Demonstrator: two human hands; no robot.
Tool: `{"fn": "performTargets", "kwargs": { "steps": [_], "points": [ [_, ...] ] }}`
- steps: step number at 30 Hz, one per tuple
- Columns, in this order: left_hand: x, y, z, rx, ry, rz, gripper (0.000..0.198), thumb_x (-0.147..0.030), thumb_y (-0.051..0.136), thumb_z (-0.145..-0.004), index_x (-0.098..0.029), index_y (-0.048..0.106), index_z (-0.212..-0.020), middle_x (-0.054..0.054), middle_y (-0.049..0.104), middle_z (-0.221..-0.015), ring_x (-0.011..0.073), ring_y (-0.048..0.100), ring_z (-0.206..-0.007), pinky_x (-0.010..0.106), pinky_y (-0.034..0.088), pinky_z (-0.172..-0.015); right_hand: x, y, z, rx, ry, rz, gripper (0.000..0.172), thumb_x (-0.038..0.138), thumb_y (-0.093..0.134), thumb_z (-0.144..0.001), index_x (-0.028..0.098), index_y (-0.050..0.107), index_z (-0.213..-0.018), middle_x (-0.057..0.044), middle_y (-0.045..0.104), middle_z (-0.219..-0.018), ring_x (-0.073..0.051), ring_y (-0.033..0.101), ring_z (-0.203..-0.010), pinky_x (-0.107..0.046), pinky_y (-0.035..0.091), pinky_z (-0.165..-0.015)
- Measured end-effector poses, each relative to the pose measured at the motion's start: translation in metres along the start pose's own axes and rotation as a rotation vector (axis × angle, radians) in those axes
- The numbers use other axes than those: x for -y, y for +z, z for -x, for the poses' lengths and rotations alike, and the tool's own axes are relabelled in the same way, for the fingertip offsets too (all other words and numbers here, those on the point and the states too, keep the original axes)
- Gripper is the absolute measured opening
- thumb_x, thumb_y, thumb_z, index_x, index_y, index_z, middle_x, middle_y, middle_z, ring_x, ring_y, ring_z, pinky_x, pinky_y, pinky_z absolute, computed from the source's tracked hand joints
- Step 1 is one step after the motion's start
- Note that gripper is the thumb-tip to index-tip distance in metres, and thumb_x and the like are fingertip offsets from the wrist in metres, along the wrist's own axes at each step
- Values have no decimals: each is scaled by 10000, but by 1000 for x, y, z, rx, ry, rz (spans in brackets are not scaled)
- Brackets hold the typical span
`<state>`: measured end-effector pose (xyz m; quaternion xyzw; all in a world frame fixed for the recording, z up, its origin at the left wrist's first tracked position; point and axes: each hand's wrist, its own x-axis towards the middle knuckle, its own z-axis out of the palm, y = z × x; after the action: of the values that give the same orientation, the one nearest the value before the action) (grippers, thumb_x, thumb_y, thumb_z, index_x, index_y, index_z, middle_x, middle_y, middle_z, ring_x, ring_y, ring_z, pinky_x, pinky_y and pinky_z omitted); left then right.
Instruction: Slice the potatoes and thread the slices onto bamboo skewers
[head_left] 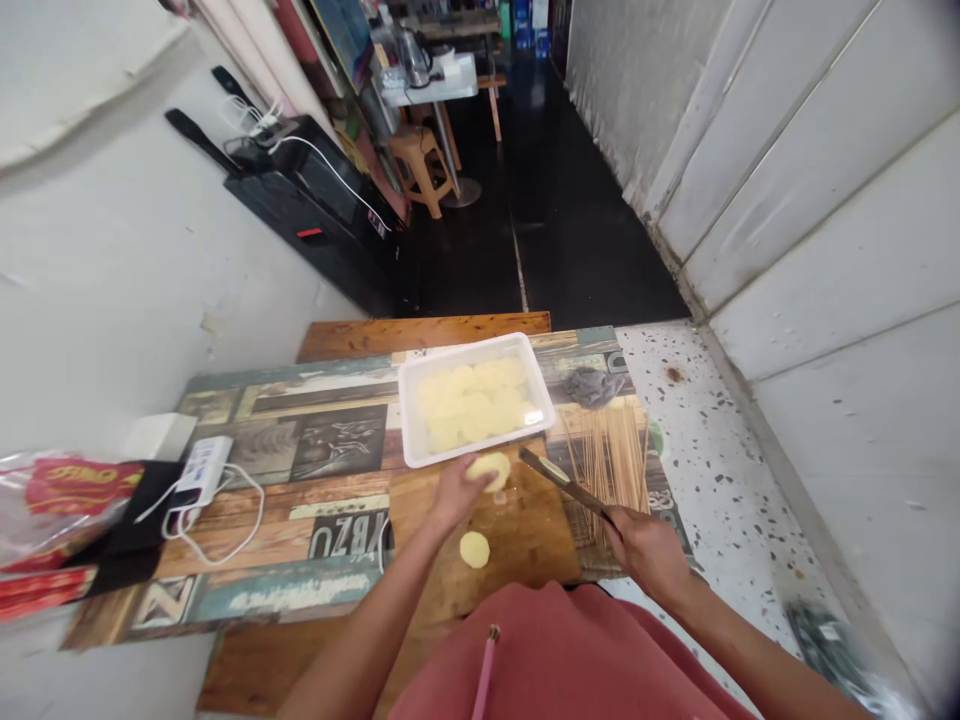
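My left hand (453,494) grips pale yellow potato slices (495,468) between thumb and fingers, above the far part of a wooden cutting board (536,545). The handle of a knife (559,478) is wrapped in my right hand (651,552); its blade points up and left, with a pale patch on it, and is apart from the slices. A single round potato slice (474,549) lies flat on the board nearer to me. Just beyond the board, a white plastic tub (409,432) holds many similar slices in what looks like water.
Thin wooden skewers (616,455) lie right of the board, below a grey crumpled cloth (592,386). A power strip (204,470) with a white cord and a red-and-clear plastic bag (64,500) are at left. A wooden bench (427,328) stands beyond the table.
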<state>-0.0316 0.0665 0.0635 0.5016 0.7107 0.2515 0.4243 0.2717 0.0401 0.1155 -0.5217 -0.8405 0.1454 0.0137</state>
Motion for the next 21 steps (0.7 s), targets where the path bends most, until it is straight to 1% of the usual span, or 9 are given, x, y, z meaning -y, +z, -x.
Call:
{"fn": "performTargets", "kwargs": {
  "steps": [2, 4, 6, 8, 10, 12, 14, 18, 21],
  "points": [
    [-3, -17, -15, -199, -6, 56, 376, -412, 489, -793, -146, 571, -1046, 83, 645, -973, 217, 588, -916, 350, 452, -811, 4, -3, -7, -16, 3, 18, 235, 240, 395, -880, 171, 616, -839, -27, 630, -690, -131, 573, -597, -230, 320, -538],
    [-9, -27, -24, -383, 11, 3, 433, -420, 472, -809, -131, 539, -1125, 122, 615, -1065, 234, 566, -989, 385, 436, -858, 10, -6, -16, -15, -7, 55, 187, 220, 437, -843, 165, 616, -848, -42, 643, -743, -140, 578, -620, -234, 339, -545],
    [-17, -28, -22, -460, 123, -95, 443, -418, 496, -804, -142, 533, -1148, 133, 580, -1137, 246, 529, -1060, 418, 401, -917, 15, -9, -26, -9, -25, 110, 169, 205, 480, -804, 153, 616, -890, -75, 654, -863, -155, 584, -661, -246, 371, -572],
    [-30, -22, -12, -336, 316, -170, 396, -412, 518, -801, -179, 564, -1117, 107, 573, -1156, 237, 503, -1099, 420, 375, -957, 19, -11, -35, -18, -67, 175, 211, 190, 507, -780, 132, 611, -953, -119, 637, -1007, -175, 592, -720, -263, 403, -611],
    [-43, -14, -1, -86, 485, -226, 347, -395, 523, -808, -213, 583, -1096, 81, 578, -1153, 219, 504, -1096, 400, 387, -953, 21, -12, -43, -48, -141, 245, 258, 166, 513, -774, 103, 605, -1007, -160, 608, -1097, -201, 596, -781, -285, 427, -645],
    [-54, -7, 8, 72, 585, -321, 333, -352, 510, -825, -215, 569, -1122, 83, 562, -1177, 215, 500, -1095, 383, 398, -937, 21, -13, -47, -75, -238, 305, 284, 135, 506, -775, 76, 603, -1035, -187, 591, -1131, -222, 595, -812, -308, 441, -664],
    [-61, -4, 12, 152, 626, -468, 294, -286, 466, -850, -193, 571, -1108, 96, 585, -1126, 220, 530, -1036, 368, 424, -885, 20, -13, -49, -88, -325, 343, 299, 104, 494, -774, 64, 602, -1050, -197, 587, -1139, -227, 595, -798, -325, 449, -660],
    [-68, -3, 15, 283, 594, -772, 256, -187, 375, -858, -166, 625, -911, 95, 637, -820, 227, 585, -773, 341, 441, -699, 18, -10, -46, -109, -461, 373, 300, 72, 476, -772, 65, 612, -1040, -195, 591, -1140, -217, 591, -777, -325, 453, -639],
    [-71, -2, 13, 305, 562, -871, 259, -153, 376, -827, -154, 634, -800, 104, 631, -752, 227, 579, -715, 326, 411, -653, 19, -9, -45, -130, -484, 369, 288, 70, 474, -773, 74, 620, -1021, -182, 601, -1127, -208, 588, -764, -322, 452, -635]
  ]
}}
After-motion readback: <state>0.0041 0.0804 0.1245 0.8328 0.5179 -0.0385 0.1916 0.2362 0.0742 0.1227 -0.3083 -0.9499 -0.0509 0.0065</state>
